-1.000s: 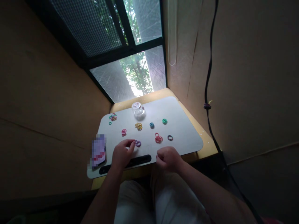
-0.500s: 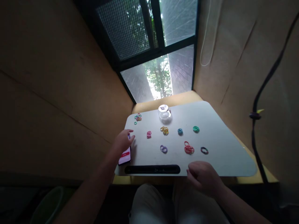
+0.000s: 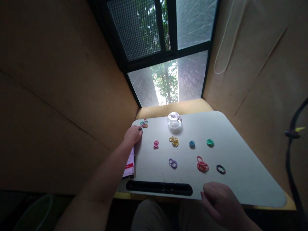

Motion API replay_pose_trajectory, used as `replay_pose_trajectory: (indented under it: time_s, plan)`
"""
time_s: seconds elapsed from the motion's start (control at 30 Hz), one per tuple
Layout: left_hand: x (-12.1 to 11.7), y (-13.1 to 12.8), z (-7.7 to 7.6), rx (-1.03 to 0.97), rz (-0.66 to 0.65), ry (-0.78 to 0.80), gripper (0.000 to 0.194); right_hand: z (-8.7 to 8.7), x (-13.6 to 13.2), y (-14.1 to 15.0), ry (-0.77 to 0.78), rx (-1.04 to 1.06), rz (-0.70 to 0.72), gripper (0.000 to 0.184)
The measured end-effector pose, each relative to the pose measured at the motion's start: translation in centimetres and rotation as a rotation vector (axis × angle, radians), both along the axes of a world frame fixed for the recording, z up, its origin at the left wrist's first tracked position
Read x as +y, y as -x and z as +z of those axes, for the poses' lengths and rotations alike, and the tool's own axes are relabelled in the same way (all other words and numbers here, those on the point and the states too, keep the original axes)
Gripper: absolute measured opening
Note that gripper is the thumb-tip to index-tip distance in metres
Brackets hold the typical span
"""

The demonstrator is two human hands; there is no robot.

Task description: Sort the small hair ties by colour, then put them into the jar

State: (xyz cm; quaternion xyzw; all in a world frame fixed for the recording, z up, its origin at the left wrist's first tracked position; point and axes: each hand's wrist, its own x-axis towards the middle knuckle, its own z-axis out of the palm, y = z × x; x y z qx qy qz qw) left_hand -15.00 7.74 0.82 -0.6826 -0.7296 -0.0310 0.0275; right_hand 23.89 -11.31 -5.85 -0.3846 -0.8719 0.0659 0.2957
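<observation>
My left hand (image 3: 133, 134) reaches to the table's far left corner, its fingertips pinched on a small green hair tie (image 3: 141, 130). Just beyond them lies a mixed heap of coloured hair ties (image 3: 144, 123). My right hand (image 3: 220, 200) is closed in a loose fist at the front edge, and no object shows in it. Sorted small hair ties lie between the hands: pink (image 3: 156, 144), yellow (image 3: 174, 141), blue (image 3: 192, 144), green (image 3: 210, 142), purple (image 3: 173, 163), red (image 3: 202, 165) and a dark multicoloured one (image 3: 220, 169).
A clear round container (image 3: 174, 120) stands at the back of the white table (image 3: 237, 154). Under my left forearm lies a lit phone (image 3: 128, 165). A black slot (image 3: 158, 187) runs along the front edge. Walls flank both sides, and a dark cable (image 3: 292, 154) hangs at right.
My left hand has moved away from over the phone to the small green hair tie beside the mixed heap. The right fist stays near the front edge, while the camera view has shifted.
</observation>
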Motion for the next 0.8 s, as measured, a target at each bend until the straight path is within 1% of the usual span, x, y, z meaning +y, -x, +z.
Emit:
replay_pose_trajectory:
  time_s: [0.13,0.23,0.33,0.4,0.5,0.53,0.6,0.63,0.7,0.73,0.77,0.8]
  plan:
    - [0.6,-0.1,0.0,-0.016,0.066,0.023,0.029,0.0,0.1,0.0,-0.006,-0.007,0.002,0.030]
    - [0.5,-0.3,0.0,-0.015,0.071,0.035,0.027,0.0,0.1,0.0,-0.003,-0.002,-0.005,0.030]
    - [-0.3,-0.6,0.0,-0.070,0.065,0.017,0.025,0.0,0.0,0.0,-0.003,0.009,-0.005,0.030]
    - [-1.5,-1.2,0.1,-0.144,0.053,-0.025,0.023,0.0,0.0,0.0,0.005,0.011,-0.004,0.030]
    - [-5.0,-3.0,0.6,-0.313,-0.018,-0.112,0.018,0.0,0.1,0.0,0.032,0.015,-0.009,0.031]
    - [-6.5,-4.0,0.8,-0.403,-0.048,-0.141,0.017,0.0,0.1,0.1,0.044,0.019,-0.016,0.031]
    - [-10.2,-6.3,0.7,-0.651,-0.099,-0.147,0.019,0.1,0.2,0.2,0.078,0.038,-0.038,0.032]
    - [-12.1,-7.7,0.5,-0.774,-0.104,-0.132,0.021,0.2,0.2,0.3,0.106,0.057,-0.054,0.032]
    - [-15.8,-10.6,-0.4,-0.984,-0.139,-0.027,0.023,0.6,0.1,0.4,0.204,0.125,-0.077,0.029]
    - [-17.4,-12.1,-1.0,-1.088,-0.140,0.028,0.023,0.9,0.1,0.5,0.282,0.171,-0.061,0.021]
    - [-18.8,-13.5,-1.7,-1.186,-0.140,0.063,0.022,1.3,-0.1,0.6,0.363,0.223,-0.027,0.008]
    - [-19.9,-14.9,-2.4,-1.263,-0.139,0.096,0.022,1.6,-0.3,0.7,0.435,0.273,0.016,0.010]
